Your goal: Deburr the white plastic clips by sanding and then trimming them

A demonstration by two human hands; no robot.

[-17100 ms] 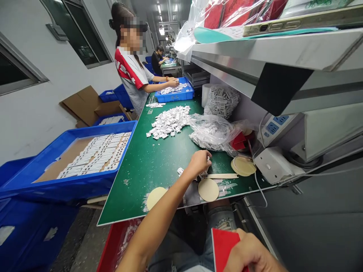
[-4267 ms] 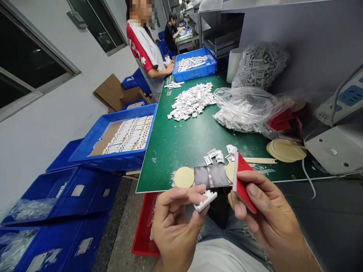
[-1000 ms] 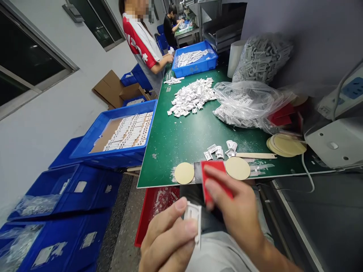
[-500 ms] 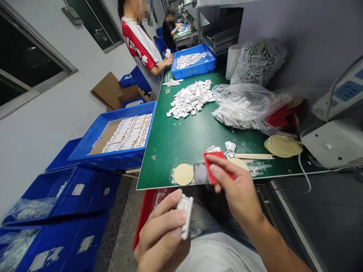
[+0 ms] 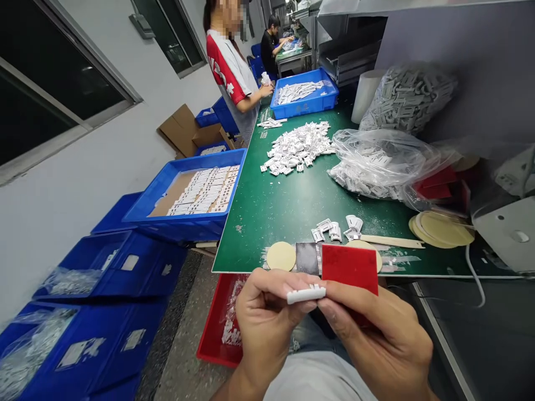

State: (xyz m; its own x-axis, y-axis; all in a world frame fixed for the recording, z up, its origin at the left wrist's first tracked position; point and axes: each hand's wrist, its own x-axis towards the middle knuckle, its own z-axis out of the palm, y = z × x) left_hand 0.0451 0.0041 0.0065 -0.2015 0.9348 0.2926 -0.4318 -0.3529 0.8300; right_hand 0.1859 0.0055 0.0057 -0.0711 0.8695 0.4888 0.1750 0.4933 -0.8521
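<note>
My left hand (image 5: pixel 265 326) pinches a small white plastic part (image 5: pixel 306 294) between thumb and fingers, edge-on to me. My right hand (image 5: pixel 384 334) is closed on a flat red square sheet (image 5: pixel 349 266), which stands up behind its fingers. The right thumb and forefinger tips meet the right end of the white part. Both hands are just in front of the table's near edge, above my lap. Beyond them, round cream discs (image 5: pixel 281 256) and a dark square patch (image 5: pixel 306 258) lie along that edge. Several loose white parts (image 5: pixel 328 229) rest just past these.
A large pile of white parts (image 5: pixel 298 146) covers the green table (image 5: pixel 251 223) farther back, beside filled clear bags (image 5: pixel 376 167). Blue bins (image 5: pixel 184 223) line the left. Below the edge stands a red bin (image 5: pixel 209 340). A co-worker (image 5: pixel 234 72) stands by a blue crate (image 5: pixel 307 104).
My hands have come together. The white part has moved up and right and turned edge-on. The red sheet has shifted right and down with my right hand, and the view has swung slightly left.
</note>
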